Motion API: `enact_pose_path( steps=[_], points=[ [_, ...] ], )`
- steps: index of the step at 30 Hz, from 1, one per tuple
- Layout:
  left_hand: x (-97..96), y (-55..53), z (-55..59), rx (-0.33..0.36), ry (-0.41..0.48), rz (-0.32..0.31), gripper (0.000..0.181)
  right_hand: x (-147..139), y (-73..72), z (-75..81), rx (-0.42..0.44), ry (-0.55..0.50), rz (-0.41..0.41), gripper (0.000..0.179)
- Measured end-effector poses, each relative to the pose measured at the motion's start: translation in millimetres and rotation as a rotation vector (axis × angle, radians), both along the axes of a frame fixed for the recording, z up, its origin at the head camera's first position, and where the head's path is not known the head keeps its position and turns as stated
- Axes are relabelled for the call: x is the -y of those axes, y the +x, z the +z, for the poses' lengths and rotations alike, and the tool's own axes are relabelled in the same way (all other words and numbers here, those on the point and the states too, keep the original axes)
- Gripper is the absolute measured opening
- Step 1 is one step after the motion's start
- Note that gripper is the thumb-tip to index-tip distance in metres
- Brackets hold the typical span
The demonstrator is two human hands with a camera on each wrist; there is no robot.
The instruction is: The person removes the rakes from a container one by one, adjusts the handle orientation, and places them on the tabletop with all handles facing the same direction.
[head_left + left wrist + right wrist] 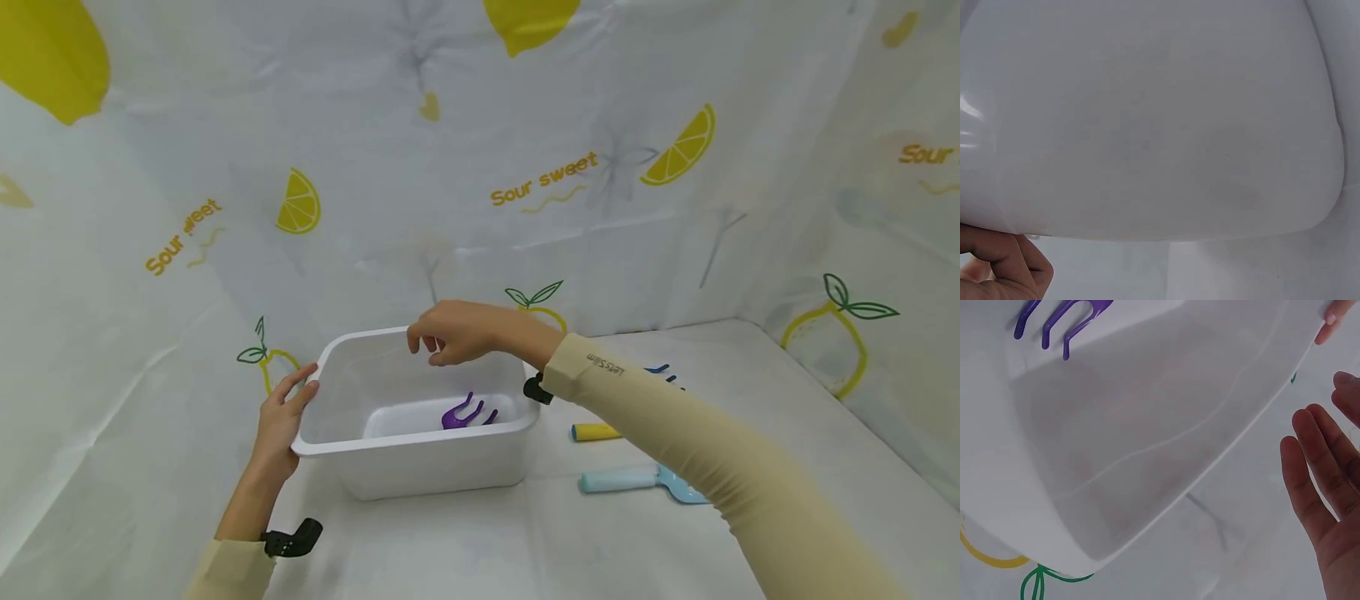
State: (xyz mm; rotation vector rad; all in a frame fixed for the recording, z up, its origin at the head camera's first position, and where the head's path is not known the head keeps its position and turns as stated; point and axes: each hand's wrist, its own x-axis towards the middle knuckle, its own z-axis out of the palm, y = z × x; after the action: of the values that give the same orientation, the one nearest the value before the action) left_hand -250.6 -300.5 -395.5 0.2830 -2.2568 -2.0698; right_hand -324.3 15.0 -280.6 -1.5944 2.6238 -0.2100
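A white plastic bin (420,467) stands on the white-covered table, its open top facing up. Inside lies a purple hand rake (459,417), its bent prongs showing and its handle hidden by the near wall. My left hand (281,421) grips the bin's left rim; in the left wrist view its curled fingers (1010,259) are at the bin's edge. Above the bin's far right part, my right hand (461,333) hovers with relaxed fingers and holds nothing. The right wrist view shows those fingers (1316,481) loosely extended, apart from the bin wall.
Right of the bin lies a light blue shovel (622,480), partly under my right forearm in view. Behind it is a yellow handle (595,432), and blue prongs (658,368) peek out past the sleeve. A lemon-printed cloth (375,167) hangs behind the table.
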Motion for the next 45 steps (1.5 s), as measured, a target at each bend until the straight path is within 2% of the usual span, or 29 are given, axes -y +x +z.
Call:
enact_pose_path(
  steps=[9, 16, 28, 37, 45],
  points=[
    [0.7, 1.7, 1.0, -0.004, -0.002, 0.009, 0.055, 17.9, -3.5, -4.5, -0.022, 0.060, 0.004, 0.024],
    [-0.1, 1.1, 0.7, -0.009, 0.013, 0.009, 0.054, 30.3, -6.0, -9.9, -0.004, 0.061, 0.004, 0.025],
    [-0.1, 1.0, 0.1, -0.006, 0.018, 0.006, 0.055, 46.7, -18.5, -32.1, 0.085, 0.012, -0.025, 0.024],
    [-1.1, 2.1, -0.1, 0.000, -0.010, 0.008, 0.055, 49.3, -26.9, -50.0, 0.124, 0.059, -0.081, 0.025],
    [-0.5, -0.4, -1.3, -0.006, -0.002, 0.005, 0.055, 45.6, -35.5, -59.0, 0.133, 0.049, -0.095, 0.025]
  ],
)
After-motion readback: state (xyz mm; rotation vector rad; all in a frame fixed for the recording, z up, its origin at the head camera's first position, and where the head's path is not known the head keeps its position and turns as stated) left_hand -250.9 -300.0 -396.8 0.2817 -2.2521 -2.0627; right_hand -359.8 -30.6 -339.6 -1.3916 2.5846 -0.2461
